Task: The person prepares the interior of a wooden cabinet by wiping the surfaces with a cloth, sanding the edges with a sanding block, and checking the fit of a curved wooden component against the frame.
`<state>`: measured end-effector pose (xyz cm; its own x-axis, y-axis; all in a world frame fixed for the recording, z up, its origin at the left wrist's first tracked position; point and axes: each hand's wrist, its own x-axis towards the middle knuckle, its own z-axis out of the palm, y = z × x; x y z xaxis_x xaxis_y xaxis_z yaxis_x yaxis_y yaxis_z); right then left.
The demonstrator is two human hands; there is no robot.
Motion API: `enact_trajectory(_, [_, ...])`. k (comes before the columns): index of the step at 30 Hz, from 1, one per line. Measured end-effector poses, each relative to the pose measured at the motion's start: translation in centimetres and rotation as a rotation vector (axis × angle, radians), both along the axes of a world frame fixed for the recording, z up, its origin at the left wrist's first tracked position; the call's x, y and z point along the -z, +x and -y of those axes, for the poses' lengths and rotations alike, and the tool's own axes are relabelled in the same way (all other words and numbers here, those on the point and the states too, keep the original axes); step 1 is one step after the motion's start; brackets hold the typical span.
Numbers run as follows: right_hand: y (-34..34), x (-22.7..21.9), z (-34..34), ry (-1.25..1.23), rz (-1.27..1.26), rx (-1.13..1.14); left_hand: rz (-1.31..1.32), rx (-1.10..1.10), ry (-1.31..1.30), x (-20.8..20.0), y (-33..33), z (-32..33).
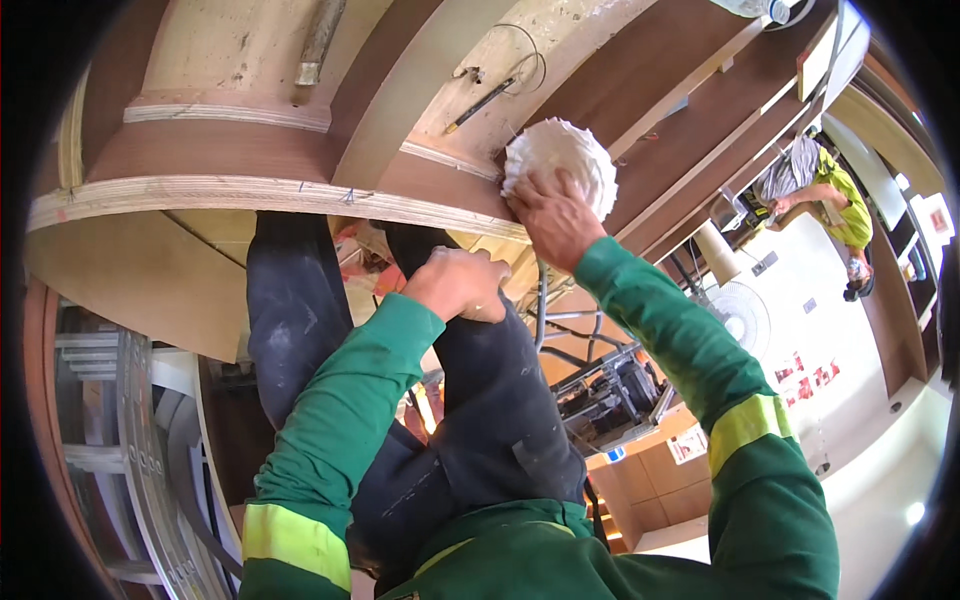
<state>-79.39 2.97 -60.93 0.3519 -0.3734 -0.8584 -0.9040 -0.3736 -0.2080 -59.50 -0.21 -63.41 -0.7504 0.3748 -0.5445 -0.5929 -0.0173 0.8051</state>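
Note:
My right hand (556, 215) has its fingers laid over a white, round, ruffled wad (590, 160), perhaps cloth or paper. The wad sits at the edge of a brown wooden frame (240, 150); its underside is hidden. My left hand (462, 284) lies at my knee, just below the frame's edge, its fingers curled in. Whatever it may hold is hidden. Beyond the frame's edge, on pale, stained board, lie a black pencil-like stick (482, 104) and a thin, dark looped wire (541, 66). Farther left is a worn rod-shaped tool (320, 42).
A metal ladder (135, 450) stands at my left. On my right are a dark machine on a stand (610, 400) and a white fan (738, 310). Another person (845, 200) in yellow-green works farther off. A clear plastic bottle (748, 7) lies at the top.

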Motion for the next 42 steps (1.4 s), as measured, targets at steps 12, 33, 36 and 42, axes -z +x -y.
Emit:
enact_trajectory(12, [-7.6, -8.2, -1.0, -0.200, -0.047, 1.094, -0.007, 0.069, 0.040, 1.6, -0.2, -0.4])
enact_trajectory(33, [-4.8, 3.4, -0.8, -1.121, 0.052, 1.357, 0.001, 0.248, 0.051, 3.0, -0.5, -1.3])
enact_trajectory(36, [-3.1, 2.1, -2.9, -0.920, 0.027, 1.218, 0.063, 0.281, 0.051, 2.2, 0.6, -1.0])
enact_trajectory(42, [2.2, -1.6, -9.1, -0.517, 0.014, 1.249, 0.056, 0.232, 0.068, 2.6, 1.5, -1.3])
